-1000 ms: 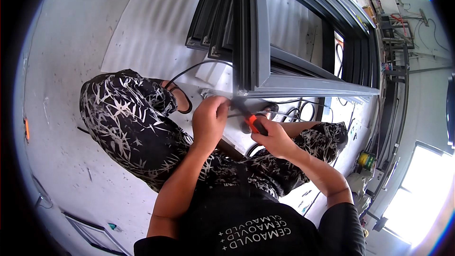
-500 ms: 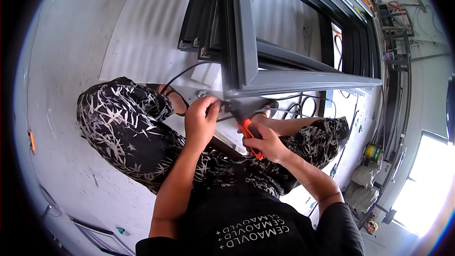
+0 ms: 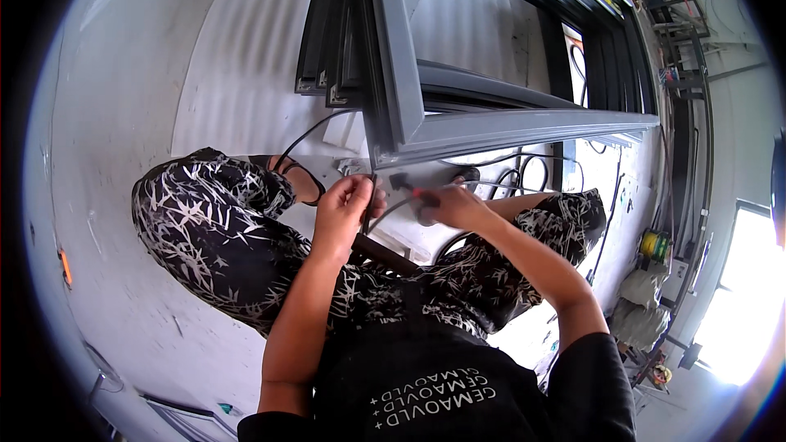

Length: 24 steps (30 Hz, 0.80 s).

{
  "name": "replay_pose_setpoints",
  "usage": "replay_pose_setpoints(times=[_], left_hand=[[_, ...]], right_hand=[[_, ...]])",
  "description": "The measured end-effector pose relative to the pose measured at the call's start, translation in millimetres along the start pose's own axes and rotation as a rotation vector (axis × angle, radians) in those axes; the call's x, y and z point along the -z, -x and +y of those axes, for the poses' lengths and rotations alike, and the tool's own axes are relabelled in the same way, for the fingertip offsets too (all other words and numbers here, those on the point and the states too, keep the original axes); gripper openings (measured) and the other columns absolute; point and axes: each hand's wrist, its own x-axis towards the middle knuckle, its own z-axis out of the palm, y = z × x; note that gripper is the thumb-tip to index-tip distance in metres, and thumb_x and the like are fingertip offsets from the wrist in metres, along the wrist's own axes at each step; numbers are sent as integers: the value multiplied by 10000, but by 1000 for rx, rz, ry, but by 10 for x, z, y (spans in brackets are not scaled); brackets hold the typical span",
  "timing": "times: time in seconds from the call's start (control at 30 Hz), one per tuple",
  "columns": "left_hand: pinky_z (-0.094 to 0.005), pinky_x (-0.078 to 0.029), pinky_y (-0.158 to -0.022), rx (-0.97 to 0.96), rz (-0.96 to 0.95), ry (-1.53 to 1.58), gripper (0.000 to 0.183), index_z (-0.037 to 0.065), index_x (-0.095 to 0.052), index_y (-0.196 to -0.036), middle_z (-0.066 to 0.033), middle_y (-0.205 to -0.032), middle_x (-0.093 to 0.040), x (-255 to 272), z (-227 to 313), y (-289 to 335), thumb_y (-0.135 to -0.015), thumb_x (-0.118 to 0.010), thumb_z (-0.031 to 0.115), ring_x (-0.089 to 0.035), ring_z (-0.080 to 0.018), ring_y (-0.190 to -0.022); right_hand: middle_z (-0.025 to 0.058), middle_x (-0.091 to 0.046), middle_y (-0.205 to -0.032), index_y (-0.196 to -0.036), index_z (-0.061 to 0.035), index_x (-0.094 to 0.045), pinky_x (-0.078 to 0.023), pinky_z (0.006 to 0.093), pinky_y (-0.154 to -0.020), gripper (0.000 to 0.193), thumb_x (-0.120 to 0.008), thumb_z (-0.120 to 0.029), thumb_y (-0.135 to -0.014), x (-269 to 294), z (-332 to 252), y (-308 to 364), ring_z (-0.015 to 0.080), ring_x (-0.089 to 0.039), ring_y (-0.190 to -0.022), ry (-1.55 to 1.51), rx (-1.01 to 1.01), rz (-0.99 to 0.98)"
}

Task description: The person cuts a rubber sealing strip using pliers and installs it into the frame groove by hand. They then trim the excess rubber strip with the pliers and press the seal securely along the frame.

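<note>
My left hand [image 3: 344, 209] pinches a thin black strip [image 3: 371, 211] between thumb and fingers, just below the near corner of a grey window frame [image 3: 394, 57]. The strip runs upright past my fingertips toward that corner. To its right, my right hand [image 3: 454, 207] is closed around a hand tool [image 3: 400, 182] like cutting pliers, with orange and black handles. The tool's dark head points left toward the strip and stays a little apart from it. Motion smears the tool, and my fingers cover most of its handles.
Several dark frames [image 3: 327, 57] lie stacked under and behind the grey one. A black cable [image 3: 311, 128] curves past my left foot; more cable loops lie [image 3: 534, 176] by the right foot. An orange-handled tool [image 3: 65, 268] rests on the floor at far left. Shelving [image 3: 688, 131] lines the right.
My right hand has moved up and turned, drawing the tool's handles away from my lap. My left hand now shows the black strip upright in its pinch. The view has shifted slightly.
</note>
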Motion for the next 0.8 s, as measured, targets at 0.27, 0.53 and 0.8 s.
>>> replay_pose_setpoints(times=[0.27, 0.53, 0.8], left_hand=[[-349, -569, -834, 140, -13, 349, 127, 5, -550, -1006, -110, -961, -627, -248, -5, 24, -951, -600, 108, -659, -266, -956], [-393, -558, -941, 30, 152, 512, 206, -30, -501, -1036, -175, -1045, -638, -472, -157, -48, -954, -600, 131, -649, -308, -1027], [-388, -556, -931, -69, 246, 279, 228, -9, -508, -1093, -176, -1061, -648, -410, -139, -70, -945, -617, 126, -660, -278, -1010]], right_hand=[[178, -651, -1128, -1145, -48, -636, -502, 386, -876, 436, -632, -379, -860, -168, -73, -235, 291, -621, -1045, -89, 423, 447], [122, -666, -895, -1130, 2, -583, -532, 328, -687, 343, -720, -144, -851, 198, -453, 681, 215, -660, -775, -642, 430, 506], [110, -626, -800, -964, -78, -648, -504, 396, -607, 142, -672, -155, -846, 799, -344, 411, 336, -626, -713, -152, 530, 712]])
